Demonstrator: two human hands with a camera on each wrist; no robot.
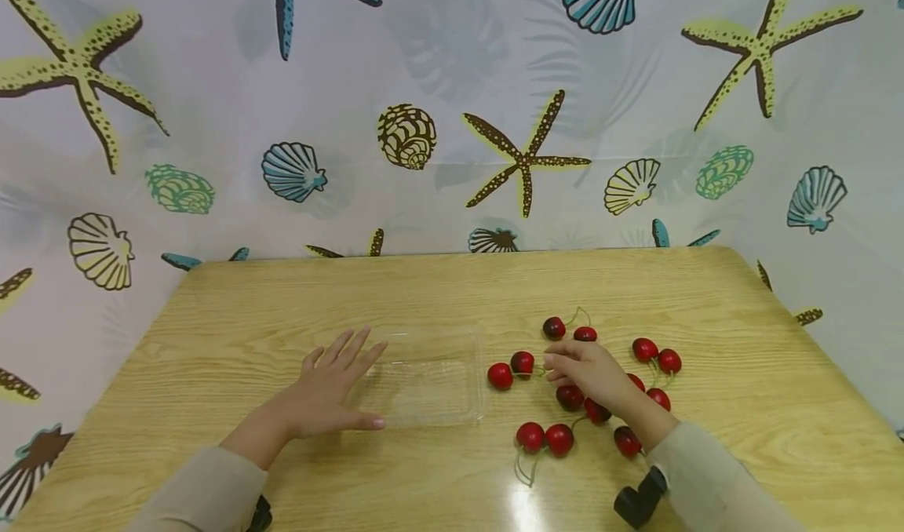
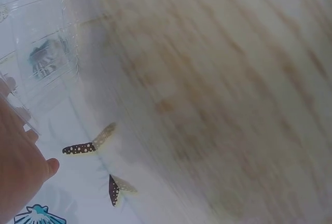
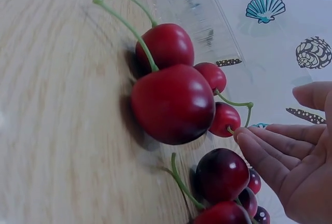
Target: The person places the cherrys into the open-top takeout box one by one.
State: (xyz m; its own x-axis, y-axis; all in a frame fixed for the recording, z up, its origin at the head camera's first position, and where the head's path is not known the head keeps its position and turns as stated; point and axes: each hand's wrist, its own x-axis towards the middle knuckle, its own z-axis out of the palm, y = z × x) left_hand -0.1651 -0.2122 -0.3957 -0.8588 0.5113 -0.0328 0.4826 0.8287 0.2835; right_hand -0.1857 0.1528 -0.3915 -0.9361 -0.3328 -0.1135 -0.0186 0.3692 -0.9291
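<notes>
A clear plastic container (image 1: pixel 481 379) lies on the table at the middle. My left hand (image 1: pixel 326 393) is at its left side, fingers spread and straight, thumb near its front left corner. Over the red cherries to the right is my right hand (image 1: pixel 592 373), thumb apart from the extended fingers. Its fingertips (image 3: pixel 243 140) come right at the stem of a cherry pair (image 3: pixel 225 119) beside the container. Another joined pair (image 1: pixel 559 440) lies nearer me, large in the right wrist view. Several dark red cherries (image 1: pixel 570 397) are partly hidden under the right hand.
More paired cherries (image 1: pixel 645 350) lie right of the right hand, and two others (image 1: pixel 554 328) behind it. The wooden table (image 1: pixel 282 296) ends at the back against a white cloth (image 1: pixel 452 61) printed with shells and starfish.
</notes>
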